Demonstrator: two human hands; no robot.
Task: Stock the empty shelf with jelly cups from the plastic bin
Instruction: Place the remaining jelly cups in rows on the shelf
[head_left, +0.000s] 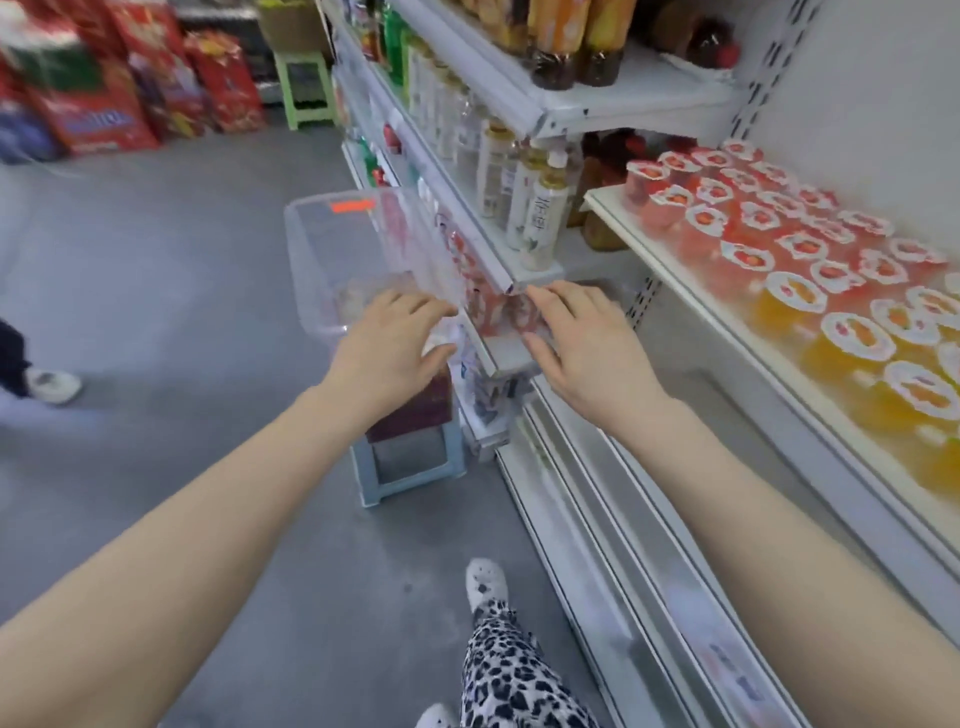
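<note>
Fingers (415, 307) spread, gripping nothing: left hand (387, 340), right hand (584, 345) | clear rectangular plastic bin (317, 249) | round lidded jelly cups (789, 249)

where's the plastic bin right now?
Head view, centre-left: the clear plastic bin is perched above a blue stool in the aisle, beside the shelving, just beyond the left hand.
</note>
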